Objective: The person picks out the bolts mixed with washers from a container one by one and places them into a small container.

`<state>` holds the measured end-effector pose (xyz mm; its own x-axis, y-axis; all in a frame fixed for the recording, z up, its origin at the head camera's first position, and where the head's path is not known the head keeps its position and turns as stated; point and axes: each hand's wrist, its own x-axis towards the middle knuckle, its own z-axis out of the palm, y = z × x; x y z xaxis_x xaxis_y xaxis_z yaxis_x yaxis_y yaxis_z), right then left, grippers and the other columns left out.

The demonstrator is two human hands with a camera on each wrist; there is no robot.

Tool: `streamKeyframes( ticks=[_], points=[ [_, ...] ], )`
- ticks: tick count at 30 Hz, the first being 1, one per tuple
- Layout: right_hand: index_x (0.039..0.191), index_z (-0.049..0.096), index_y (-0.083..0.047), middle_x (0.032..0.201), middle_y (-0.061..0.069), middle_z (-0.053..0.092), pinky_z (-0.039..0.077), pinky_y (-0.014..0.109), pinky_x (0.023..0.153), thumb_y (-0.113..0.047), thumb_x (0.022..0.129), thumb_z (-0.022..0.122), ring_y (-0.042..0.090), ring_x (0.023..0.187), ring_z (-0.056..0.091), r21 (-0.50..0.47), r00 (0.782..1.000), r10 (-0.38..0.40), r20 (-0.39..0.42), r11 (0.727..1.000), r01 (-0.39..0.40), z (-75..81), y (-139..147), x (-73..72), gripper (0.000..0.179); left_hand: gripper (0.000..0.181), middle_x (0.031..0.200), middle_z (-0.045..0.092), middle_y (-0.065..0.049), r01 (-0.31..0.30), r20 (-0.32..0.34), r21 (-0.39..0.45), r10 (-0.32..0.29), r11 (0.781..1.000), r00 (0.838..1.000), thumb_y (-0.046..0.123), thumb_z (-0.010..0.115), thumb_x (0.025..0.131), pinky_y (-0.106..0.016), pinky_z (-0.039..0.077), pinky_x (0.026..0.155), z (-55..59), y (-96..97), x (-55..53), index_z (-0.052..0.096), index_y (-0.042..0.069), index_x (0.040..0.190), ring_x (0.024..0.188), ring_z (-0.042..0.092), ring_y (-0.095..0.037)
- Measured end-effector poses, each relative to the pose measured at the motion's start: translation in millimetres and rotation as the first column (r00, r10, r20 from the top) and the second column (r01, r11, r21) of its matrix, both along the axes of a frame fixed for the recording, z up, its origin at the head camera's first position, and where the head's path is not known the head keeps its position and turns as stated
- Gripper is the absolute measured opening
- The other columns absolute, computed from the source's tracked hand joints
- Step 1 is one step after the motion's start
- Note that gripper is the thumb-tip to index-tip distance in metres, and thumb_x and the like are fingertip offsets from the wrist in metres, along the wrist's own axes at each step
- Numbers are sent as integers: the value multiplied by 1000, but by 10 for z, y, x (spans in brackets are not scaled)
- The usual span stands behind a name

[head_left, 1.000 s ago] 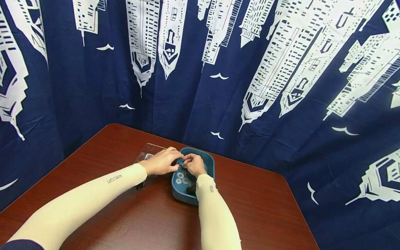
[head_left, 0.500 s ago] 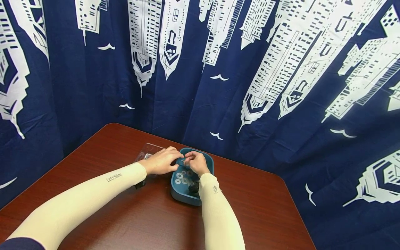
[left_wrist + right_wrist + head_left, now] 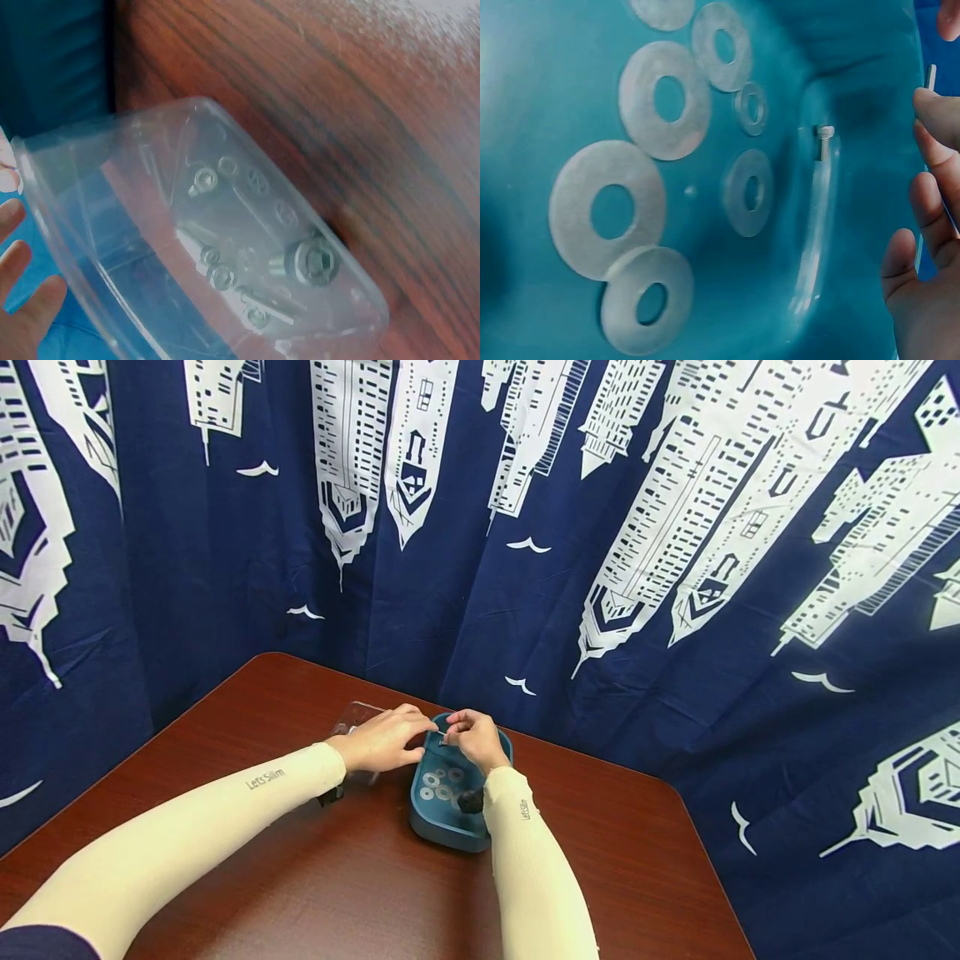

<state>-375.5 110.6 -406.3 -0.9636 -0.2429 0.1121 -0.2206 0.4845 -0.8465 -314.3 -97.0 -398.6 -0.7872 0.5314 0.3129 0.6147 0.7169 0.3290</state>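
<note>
My right hand [image 3: 477,743] is over the far end of a blue bin [image 3: 450,837], pinching a small thin screw [image 3: 930,76] between fingertips. My left hand [image 3: 384,739] reaches over a clear plastic container [image 3: 292,157] to the bin's left rim, thumb apart from the fingers and nothing visibly gripped. One left fingertip is close to the screw; whether they touch I cannot tell. Inside the container lie several small screws and one larger socket-head bolt [image 3: 315,262]. Flat washers [image 3: 607,210] of differing sizes lie on the bin floor, with another small screw [image 3: 824,141] near its wall.
The bin and container stand side by side near the back edge of the brown wooden table [image 3: 315,877]. A dark blue curtain [image 3: 465,610] with white building prints hangs behind. Each wrist carries a small black device [image 3: 471,801].
My right hand has risen and shifted slightly right, bringing the thin screw into view and uncovering more of the bin floor. My left hand has drawn slightly left and away from me.
</note>
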Motion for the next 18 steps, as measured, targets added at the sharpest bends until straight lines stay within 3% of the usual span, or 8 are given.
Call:
streamKeyframes(
  ticks=[7, 18],
  points=[
    [109, 70, 0, 82, 7, 69, 49, 23, 68, 3, 84, 74, 13, 73, 61, 1, 999, 15, -35, 1000, -15, 129, -60, 4, 25, 46, 135, 62, -5, -19, -21, 9, 19, 1000, 1000, 24, 66, 95, -51, 43, 108, 34, -108, 4, 60, 10, 138, 131, 49, -26],
    [109, 68, -1, 78, 3, 68, 48, 23, 67, 4, 84, 75, 12, 72, 59, -7, 998, 48, -35, 999, -48, 213, -146, 15, 27, 45, 135, 61, -6, -61, -33, 3, 61, 998, 998, 22, 66, 94, -52, 44, 106, 77, -296, 42, 61, 11, 137, 130, 49, -27]
  ],
)
